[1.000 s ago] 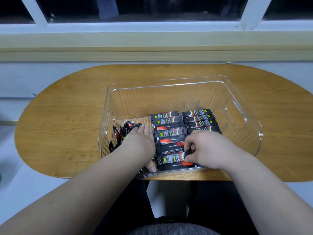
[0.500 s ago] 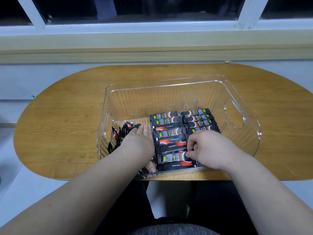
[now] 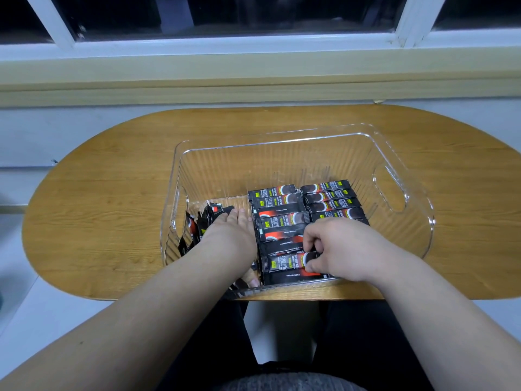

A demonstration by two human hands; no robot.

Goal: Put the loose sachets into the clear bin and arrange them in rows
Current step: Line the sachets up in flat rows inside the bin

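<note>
Pinching a sachet (image 3: 284,263) in the clear bin (image 3: 406,176), the right hand (image 3: 338,249) is gripping it; the left hand (image 3: 228,235) is lying flat, fingers extended, on loose sachets (image 3: 203,224).

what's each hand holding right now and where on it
The right hand pinches the right end of a flat sachet in the middle row. The left hand rests flat on loose sachets, gripping nothing visible.

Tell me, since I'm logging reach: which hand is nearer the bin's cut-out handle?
Right. The right hand lies just inside from the cut-out handle; the left hand is across the bin.
</note>
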